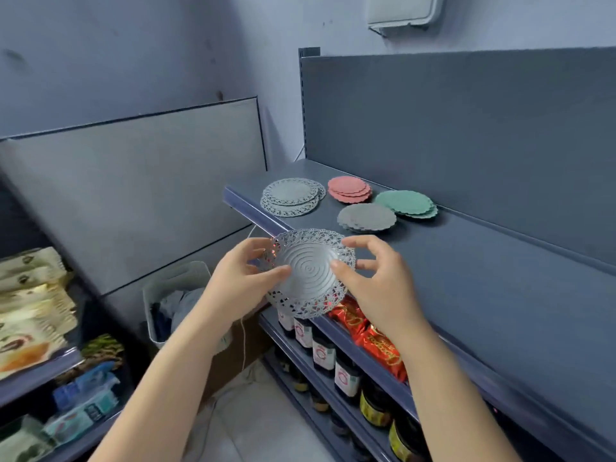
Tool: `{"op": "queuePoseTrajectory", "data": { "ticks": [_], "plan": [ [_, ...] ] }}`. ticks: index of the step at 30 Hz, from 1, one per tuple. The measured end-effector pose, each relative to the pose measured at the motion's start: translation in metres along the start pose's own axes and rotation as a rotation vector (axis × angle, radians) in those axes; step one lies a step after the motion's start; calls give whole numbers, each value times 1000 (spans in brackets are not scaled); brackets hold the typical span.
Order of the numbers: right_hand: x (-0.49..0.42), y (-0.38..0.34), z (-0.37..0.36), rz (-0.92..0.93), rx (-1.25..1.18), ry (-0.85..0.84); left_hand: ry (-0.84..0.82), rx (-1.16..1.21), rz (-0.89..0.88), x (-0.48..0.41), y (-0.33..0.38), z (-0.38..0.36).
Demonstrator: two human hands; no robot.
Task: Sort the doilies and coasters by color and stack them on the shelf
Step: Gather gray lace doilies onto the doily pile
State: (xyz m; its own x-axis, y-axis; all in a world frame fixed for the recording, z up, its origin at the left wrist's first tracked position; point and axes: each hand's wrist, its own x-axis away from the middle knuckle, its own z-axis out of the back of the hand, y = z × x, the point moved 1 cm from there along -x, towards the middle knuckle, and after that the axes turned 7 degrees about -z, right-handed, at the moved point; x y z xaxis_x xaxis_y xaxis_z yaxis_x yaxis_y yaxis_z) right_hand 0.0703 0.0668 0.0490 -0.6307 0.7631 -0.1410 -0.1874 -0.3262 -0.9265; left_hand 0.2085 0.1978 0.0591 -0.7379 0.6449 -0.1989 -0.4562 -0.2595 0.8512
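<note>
Near the centre of the frame, you hold a grey lace doily (308,273) between both hands, just in front of the shelf (466,278) edge and clear of its surface. Above it in the frame four piles already lie on the shelf: a grey lace pile (292,196), a pink pile (349,189), a green pile (407,203) and a plain grey pile (366,217).

The likely slip is a colour mix-up: two piles are grey, and the plain one lies closer to your hands, so a quick drop could land the lace piece on the wrong one. The doily also looks thin and floppy; released from height, it could slide off the shelf lip toward the jars (323,353) below.

Your left hand (245,276) pinches the doily's left rim, thumb on top. Your right hand (370,271) does the same at the right rim, its other fingers spread loosely and touching nothing.
</note>
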Motion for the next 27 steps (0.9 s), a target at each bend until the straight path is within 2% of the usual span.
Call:
{"op": "queuePoseTrajectory", "data": {
  "ticks": [4, 11, 15, 18, 22, 25, 27],
  "plan": [
    [-54, -5, -37, -43, 10, 4, -51, -26, 4, -72, -22, 17],
    [-178, -6, -82, -21, 68, 9, -92, -37, 0, -204, -55, 3],
    [-243, -5, -104, -54, 246, -26, -139, -134, 20, -273, -70, 2],
    [-270, -5, -113, -93, 396, -56, -198, -301, -7, -312, -76, 1],
    [-287, -7, -110, -77, 479, -26, -294, -427, -210, -350, -61, -22],
    [-281, -8, -95, -81, 563, 189, -383, -440, -448, -366, -39, -55],
    [-262, -5, -79, -167, 643, 347, -469, -457, -598, -363, -26, -79]
  ]
}}
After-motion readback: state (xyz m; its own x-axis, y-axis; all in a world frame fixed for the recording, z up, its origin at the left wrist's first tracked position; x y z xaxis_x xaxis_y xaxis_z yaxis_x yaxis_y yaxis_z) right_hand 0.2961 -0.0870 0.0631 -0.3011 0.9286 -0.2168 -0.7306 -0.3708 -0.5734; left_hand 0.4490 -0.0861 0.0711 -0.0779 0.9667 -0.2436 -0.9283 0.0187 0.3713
